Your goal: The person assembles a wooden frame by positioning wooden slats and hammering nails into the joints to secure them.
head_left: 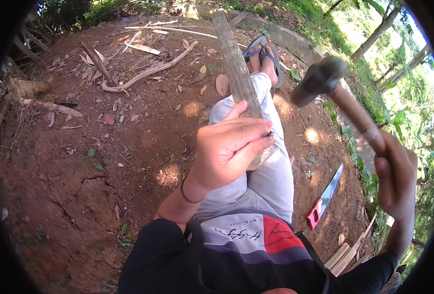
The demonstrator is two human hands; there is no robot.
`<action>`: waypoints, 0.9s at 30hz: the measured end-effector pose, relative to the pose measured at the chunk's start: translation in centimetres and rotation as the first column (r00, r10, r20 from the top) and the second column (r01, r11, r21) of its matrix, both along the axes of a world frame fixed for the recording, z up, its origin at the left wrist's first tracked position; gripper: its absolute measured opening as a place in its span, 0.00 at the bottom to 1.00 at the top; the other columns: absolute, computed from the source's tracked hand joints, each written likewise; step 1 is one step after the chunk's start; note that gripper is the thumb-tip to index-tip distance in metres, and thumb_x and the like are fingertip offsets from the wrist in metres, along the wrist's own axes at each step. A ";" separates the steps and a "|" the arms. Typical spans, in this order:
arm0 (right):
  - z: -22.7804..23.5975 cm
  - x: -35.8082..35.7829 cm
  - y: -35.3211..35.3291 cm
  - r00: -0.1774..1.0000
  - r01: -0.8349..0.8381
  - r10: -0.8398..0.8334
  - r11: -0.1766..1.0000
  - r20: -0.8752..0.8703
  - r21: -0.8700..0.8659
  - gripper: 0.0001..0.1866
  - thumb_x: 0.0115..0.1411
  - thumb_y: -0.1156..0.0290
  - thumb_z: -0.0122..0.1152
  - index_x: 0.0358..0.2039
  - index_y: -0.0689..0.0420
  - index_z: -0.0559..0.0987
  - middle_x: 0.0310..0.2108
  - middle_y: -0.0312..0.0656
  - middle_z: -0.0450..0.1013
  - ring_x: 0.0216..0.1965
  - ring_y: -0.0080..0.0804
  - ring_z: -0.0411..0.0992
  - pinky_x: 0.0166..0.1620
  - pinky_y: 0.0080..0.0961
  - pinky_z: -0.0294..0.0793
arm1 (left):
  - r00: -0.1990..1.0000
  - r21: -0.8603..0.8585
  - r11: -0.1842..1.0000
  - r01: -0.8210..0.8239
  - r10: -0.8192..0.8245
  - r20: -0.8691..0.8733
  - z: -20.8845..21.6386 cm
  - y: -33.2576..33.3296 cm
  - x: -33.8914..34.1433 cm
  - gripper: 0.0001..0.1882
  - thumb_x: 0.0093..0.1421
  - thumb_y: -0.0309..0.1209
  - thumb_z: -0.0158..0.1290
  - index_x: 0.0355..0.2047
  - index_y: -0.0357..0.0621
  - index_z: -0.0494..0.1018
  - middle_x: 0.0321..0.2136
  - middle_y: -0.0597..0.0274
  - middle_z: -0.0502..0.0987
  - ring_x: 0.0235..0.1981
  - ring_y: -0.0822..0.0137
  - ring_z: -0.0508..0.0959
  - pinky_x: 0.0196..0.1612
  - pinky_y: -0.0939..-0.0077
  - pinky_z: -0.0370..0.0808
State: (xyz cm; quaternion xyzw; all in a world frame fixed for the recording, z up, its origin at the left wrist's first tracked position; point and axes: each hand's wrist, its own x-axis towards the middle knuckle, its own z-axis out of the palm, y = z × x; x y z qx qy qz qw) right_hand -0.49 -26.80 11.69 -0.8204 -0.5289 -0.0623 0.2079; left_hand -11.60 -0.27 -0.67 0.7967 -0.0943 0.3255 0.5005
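My left hand [222, 149] is closed in a pinch around a small metal nail [271, 132], whose head sticks out past the thumb and fingertips. Under those fingers, a long weathered plank [236, 66] lies over my legs and points away from me. Where the nail's tip meets the plank is hidden by my hand. Raised on the right, my right hand [395, 174] grips a hammer [351, 108] by its wooden handle. The dark hammer head [319, 82], a little blurred, hangs in the air to the right of the plank, apart from the nail.
A handsaw [325, 198] with a red handle lies on the ground to my right, near some cut wood strips [346, 255]. Sticks and a curved branch [153, 71] lie ahead on the left. A low concrete edge [295, 41] runs beyond my sandalled feet [263, 59].
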 end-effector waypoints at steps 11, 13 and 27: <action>0.1 -0.8 -1.1 0.967 0.237 -0.235 0.971 -0.103 0.012 0.17 0.60 0.66 0.50 0.45 0.65 0.74 0.24 0.48 0.72 0.22 0.38 0.71 0.27 0.31 0.66 | 0.971 0.488 0.845 0.220 -0.143 -0.190 1.5 5.0 11.4 0.15 0.57 0.39 0.48 0.30 0.42 0.79 0.24 0.51 0.79 0.30 0.50 0.79 0.39 0.64 0.74; 0.3 -0.7 -0.8 0.981 0.167 -0.168 0.986 -0.102 -0.017 0.17 0.60 0.66 0.50 0.45 0.65 0.74 0.24 0.47 0.72 0.21 0.38 0.70 0.27 0.31 0.66 | 0.926 0.567 0.768 0.298 -0.088 -0.368 1.9 4.7 10.9 0.17 0.56 0.42 0.48 0.22 0.41 0.76 0.19 0.48 0.75 0.26 0.47 0.76 0.30 0.59 0.73; -0.8 -1.5 0.6 0.996 -0.009 0.013 0.999 -0.088 0.046 0.19 0.66 0.57 0.44 0.41 0.63 0.72 0.17 0.34 0.63 0.15 0.23 0.60 0.20 0.25 0.59 | 0.959 0.510 0.832 0.220 -0.090 -0.267 1.5 5.0 10.3 0.21 0.56 0.40 0.45 0.11 0.42 0.71 0.17 0.46 0.73 0.21 0.47 0.75 0.32 0.57 0.72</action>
